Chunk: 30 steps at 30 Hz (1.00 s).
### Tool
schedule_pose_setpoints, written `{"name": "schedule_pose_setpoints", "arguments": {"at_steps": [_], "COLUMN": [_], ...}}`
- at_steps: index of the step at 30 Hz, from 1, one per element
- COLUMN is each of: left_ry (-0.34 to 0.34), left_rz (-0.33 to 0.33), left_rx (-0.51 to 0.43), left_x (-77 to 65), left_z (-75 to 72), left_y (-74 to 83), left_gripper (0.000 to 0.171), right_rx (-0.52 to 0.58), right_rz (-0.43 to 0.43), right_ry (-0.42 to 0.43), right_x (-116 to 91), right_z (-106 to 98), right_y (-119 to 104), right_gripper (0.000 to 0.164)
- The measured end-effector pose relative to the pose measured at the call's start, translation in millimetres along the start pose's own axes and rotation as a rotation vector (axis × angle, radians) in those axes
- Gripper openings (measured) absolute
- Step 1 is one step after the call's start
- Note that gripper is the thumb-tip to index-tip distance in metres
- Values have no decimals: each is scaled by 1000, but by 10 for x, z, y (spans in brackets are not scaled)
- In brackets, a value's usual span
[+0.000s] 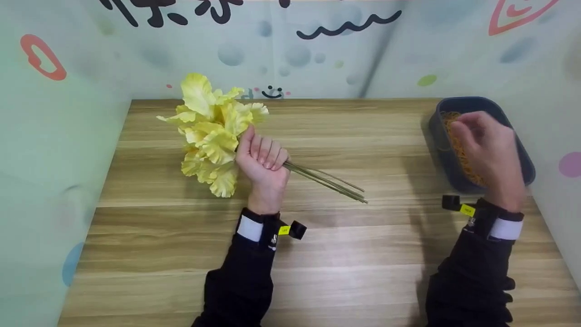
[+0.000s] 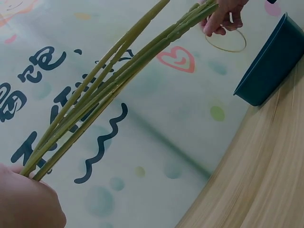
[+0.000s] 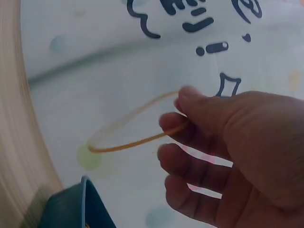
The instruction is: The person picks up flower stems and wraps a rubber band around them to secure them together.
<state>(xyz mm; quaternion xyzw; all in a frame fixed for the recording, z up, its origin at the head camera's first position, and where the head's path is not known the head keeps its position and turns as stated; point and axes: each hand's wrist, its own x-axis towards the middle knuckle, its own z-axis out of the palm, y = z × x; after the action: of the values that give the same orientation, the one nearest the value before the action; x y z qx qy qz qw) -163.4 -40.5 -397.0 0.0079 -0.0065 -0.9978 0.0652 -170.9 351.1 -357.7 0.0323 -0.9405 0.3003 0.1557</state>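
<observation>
My left hand (image 1: 263, 156) grips a bunch of artificial flowers (image 1: 213, 136) by their green stems (image 1: 327, 181). Ruffled yellow petals spread out on the thumb side, and the bare stem ends stick out to the right. In the left wrist view several stems (image 2: 109, 90) run up from the fist. My right hand (image 1: 492, 154) hovers over the dark blue box (image 1: 438, 136), a little blurred. In the right wrist view its thumb and index finger pinch a yellowish rubber band (image 3: 128, 147), which hangs as a wide loop.
The box stands at the table's right back corner, with many rubber bands (image 1: 458, 150) in it. A wooden table (image 1: 345, 254) lies under both arms. Behind it and at the sides rise pale printed walls (image 1: 336, 63).
</observation>
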Motion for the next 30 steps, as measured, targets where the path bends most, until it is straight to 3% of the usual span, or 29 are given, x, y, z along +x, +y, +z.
{"name": "schedule_pose_setpoints", "arguments": {"at_steps": [3,6,12,20,30], "left_ry": [-7,-9,4,-4,33], "left_rz": [1,2,6,8,35], "left_rx": [-7,-13,-11,-7,21], "left_x": [7,13,11,11,28], "left_z": [2,3,6,9,-6], "left_y": [4,6,13,31,59], "left_gripper": [60,60,60,60,57], "right_rx": [35,55,100,192,353], "right_rz": [-210,-349,-522,-602,-585], "right_ry": [-69,-146,-273,-363,-580], "right_x": [-11,-28,-101,-191,-286], "right_z": [95,207,373,323,176], "right_y": [-219,-436,-741,-880,-984], "right_gripper": [23,15,6,15,22]}}
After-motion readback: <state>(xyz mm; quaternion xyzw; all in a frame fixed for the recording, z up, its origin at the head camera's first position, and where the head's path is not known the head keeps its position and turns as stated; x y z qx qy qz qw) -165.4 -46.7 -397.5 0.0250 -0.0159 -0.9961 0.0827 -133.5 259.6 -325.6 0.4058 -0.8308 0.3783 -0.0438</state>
